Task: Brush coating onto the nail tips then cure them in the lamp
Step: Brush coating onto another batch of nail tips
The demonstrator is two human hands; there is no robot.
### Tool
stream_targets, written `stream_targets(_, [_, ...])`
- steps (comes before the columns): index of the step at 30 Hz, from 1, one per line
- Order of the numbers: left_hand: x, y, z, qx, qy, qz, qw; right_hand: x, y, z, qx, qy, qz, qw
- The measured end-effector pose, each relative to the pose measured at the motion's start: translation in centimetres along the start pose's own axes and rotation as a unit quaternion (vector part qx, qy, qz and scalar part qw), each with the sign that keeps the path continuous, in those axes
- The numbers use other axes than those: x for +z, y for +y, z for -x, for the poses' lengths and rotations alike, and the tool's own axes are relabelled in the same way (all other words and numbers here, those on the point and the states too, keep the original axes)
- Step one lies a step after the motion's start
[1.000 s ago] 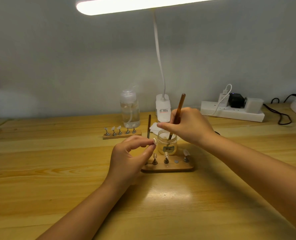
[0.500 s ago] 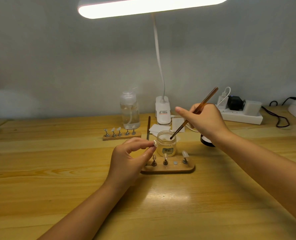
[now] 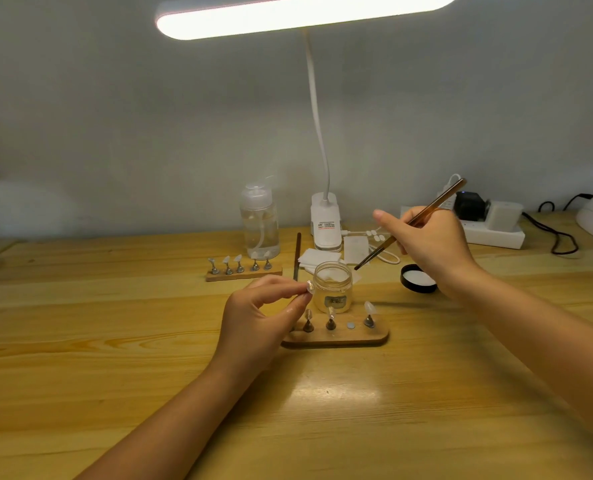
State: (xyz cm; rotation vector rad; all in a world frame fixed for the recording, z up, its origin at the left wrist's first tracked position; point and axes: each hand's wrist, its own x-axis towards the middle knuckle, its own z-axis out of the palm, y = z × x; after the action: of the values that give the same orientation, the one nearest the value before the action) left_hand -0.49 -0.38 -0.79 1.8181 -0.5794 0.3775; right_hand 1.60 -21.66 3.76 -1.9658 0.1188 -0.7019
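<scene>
My left hand (image 3: 258, 311) pinches a nail tip (image 3: 310, 286) beside the jar (image 3: 333, 287); my right hand (image 3: 433, 245) grips the brush (image 3: 409, 225), bristles just off the rim. Jar label unreadable.

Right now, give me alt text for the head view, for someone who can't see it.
The left hand pinches a clear nail tip beside an open jar, while the right hand holds a brush angled down toward the jar's rim. In front of the jar sits a wooden stand with more tips.

Labels on lamp clip (image 3: 326, 226) and jar (image 3: 335, 301): print too small, unreadable.
</scene>
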Motion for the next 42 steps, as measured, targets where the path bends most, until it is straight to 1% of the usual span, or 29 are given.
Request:
stream_targets(4, [0.1,0.0,-0.1,-0.004,-0.003,-0.001,1.000,0.0,0.0,-0.2,0.005,0.024,-0.019,1.000])
stream_targets(15, [0.1,0.0,-0.1,-0.009,-0.003,-0.003,1.000,1.6,0.6,0.5,0.011,0.004,-0.022,1.000])
stream_targets(22, [0.1,-0.1,-0.1,-0.004,-0.003,-0.015,1.000,-0.3,1.7,1.1,0.000,0.038,-0.051,0.998])
stream_targets(27, [0.1,0.0,-0.1,0.000,-0.004,-0.021,1.000,-0.2,0.9,3.0,-0.094,0.051,-0.073,0.992])
stream_targets(29, [0.0,-0.1,0.0,0.002,-0.006,-0.023,1.000,0.2,0.4,4.2,-0.141,0.035,-0.095,0.985])
stream_targets(32, [0.2,-0.1,-0.1,-0.002,-0.008,-0.024,1.000,1.2,0.1,5.8,-0.218,-0.012,-0.125,0.968])
stream_targets(35, [0.2,-0.2,-0.2,0.000,-0.011,-0.026,1.000,2.0,0.2,6.8,-0.288,-0.033,-0.090,0.953])
stream_targets(37, [0.1,-0.3,-0.1,0.003,-0.013,-0.026,1.000,2.1,0.4,7.2,-0.287,-0.039,-0.084,0.953])
stream_targets(39, [0.1,-0.3,-0.1,0.003,-0.012,-0.029,0.999,2.1,0.4,7.6,-0.282,-0.050,-0.102,0.953])
stream_targets(42, [0.2,-0.3,-0.1,-0.003,-0.008,-0.034,0.999,2.2,0.1,8.0,-0.282,-0.040,-0.122,0.951])
